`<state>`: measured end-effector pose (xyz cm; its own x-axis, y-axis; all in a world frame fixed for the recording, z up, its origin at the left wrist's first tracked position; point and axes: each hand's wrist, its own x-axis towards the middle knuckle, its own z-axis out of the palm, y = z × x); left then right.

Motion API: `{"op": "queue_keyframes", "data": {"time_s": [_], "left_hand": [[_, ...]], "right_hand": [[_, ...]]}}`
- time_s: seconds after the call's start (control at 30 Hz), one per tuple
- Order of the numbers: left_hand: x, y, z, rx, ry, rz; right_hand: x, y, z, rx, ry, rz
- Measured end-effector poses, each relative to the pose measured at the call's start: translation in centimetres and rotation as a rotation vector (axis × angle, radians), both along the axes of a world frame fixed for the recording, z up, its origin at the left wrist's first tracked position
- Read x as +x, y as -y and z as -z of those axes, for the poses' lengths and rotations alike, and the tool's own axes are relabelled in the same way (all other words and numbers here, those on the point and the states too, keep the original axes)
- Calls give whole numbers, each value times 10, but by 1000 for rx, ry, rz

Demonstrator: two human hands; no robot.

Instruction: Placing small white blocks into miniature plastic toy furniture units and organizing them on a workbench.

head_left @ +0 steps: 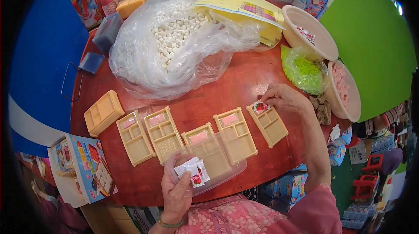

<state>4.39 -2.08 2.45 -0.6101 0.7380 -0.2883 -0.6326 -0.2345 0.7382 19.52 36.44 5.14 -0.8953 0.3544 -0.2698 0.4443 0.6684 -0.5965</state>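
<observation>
My left hand (176, 195) grips a shallow clear plastic container (237, 173) by its near left corner. Its thumb presses on several white sachets (197, 173) with a red strawberry print inside. My right hand (286, 97) pinches one such sachet (261, 107) at the top compartment of the rightmost cream tray (273, 131). More cream divided trays stand to the left: one (242, 138), one partly under the container (196, 137), one (163, 131) and one (136, 142). Each of these has a pink packet in its top compartment.
Stacked cream trays (103, 114) and an illustrated box (85, 170) are at left. An open clear bag of small white pieces (174, 37) lies at the back beside yellow sheets (244, 5). Two bowls (325, 50) (354, 98) and a bag of green pieces (305, 72) are at right.
</observation>
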Motion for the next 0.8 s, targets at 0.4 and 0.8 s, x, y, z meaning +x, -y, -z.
{"op": "queue_keyframes", "data": {"time_s": [0.4, 0.8], "left_hand": [[-2, -5, -3, 11, 32, 12], [-7, 3, 3, 65, 65, 72]], "right_hand": [[-3, 42, -6, 402, -197, -74], [-1, 53, -6, 379, -160, -28]]}}
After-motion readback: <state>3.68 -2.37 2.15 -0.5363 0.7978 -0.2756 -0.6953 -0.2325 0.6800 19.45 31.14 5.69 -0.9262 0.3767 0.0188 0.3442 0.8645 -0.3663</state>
